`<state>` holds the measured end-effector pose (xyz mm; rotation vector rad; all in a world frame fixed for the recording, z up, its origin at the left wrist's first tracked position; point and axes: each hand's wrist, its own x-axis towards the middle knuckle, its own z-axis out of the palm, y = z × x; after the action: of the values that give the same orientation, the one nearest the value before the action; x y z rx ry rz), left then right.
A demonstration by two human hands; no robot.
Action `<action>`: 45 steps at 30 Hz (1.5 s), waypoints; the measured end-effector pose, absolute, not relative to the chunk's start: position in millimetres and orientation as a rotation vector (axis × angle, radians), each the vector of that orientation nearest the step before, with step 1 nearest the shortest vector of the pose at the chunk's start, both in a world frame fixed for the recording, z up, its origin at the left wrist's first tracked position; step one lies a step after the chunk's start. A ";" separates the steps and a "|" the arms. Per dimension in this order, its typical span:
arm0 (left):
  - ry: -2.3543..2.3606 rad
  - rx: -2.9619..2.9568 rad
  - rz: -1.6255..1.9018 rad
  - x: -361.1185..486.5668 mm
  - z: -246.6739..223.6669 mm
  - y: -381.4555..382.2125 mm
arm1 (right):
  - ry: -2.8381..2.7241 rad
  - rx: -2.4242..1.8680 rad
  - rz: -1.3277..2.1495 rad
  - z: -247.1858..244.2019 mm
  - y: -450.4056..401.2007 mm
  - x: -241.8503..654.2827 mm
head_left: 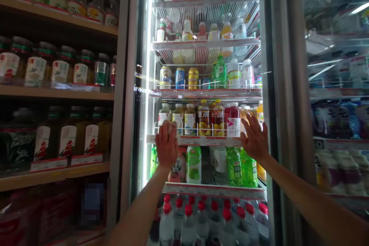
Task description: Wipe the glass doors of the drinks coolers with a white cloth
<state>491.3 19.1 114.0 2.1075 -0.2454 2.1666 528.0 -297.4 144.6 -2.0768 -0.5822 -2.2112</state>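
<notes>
My left hand is raised at the left part of the glass cooler door, its fingers close together. A small pale, cloth-like piece shows at its fingertips, mostly hidden by the hand. Further right, my right hand is open, fingers spread toward the glass, with nothing visible in it. Faint reflections lie across the pane. Behind it, tea bottles line a shelf between the two hands. Under that shelf are a green carton and green bottles.
Left of the cooler, wooden shelves hold rows of bottles and jars. Metal door frames stand on the right, beside another glass-fronted cooler with drinks. Red-capped bottles fill the bottom level, while cans stand higher up.
</notes>
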 end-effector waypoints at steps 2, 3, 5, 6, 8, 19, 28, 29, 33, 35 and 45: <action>-0.125 2.050 2.162 490.2 111.4 27.5 | -0.577 -2.078 -2.189 145.2 -295.9 526.9; -0.163 2.088 2.164 489.9 106.8 24.5 | -0.574 -2.076 -2.181 145.2 -294.3 525.9; -0.439 2.231 2.208 490.6 92.6 9.3 | -0.563 -2.065 -2.172 144.0 -289.2 523.0; -0.633 2.292 2.238 491.4 84.7 1.4 | -0.573 -2.062 -2.170 142.4 -286.1 521.2; -0.951 2.352 2.257 492.9 71.5 -4.6 | -0.645 -2.087 -2.161 137.1 -279.7 517.9; -0.307 2.186 2.122 490.2 67.4 42.4 | -0.769 -2.138 -2.120 119.9 -271.6 517.6; 0.078 1.976 2.160 481.0 73.6 74.6 | -0.756 -2.130 -2.146 119.1 -270.3 519.6; 0.014 2.034 2.161 481.2 71.8 66.9 | -0.754 -2.126 -2.139 119.0 -270.1 519.6; -0.638 2.355 2.148 484.6 59.0 22.2 | -0.757 -2.139 -2.115 119.1 -271.1 519.5; -0.769 2.388 2.135 485.8 57.3 18.8 | -0.771 -2.144 -2.135 119.3 -271.8 519.6; -0.442 2.194 2.163 490.8 82.5 23.4 | -0.761 -2.114 -2.117 119.9 -269.1 517.5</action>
<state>490.8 23.4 82.5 2.1945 -0.4423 2.1629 517.5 -269.1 119.9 -2.1144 -0.7606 -2.1168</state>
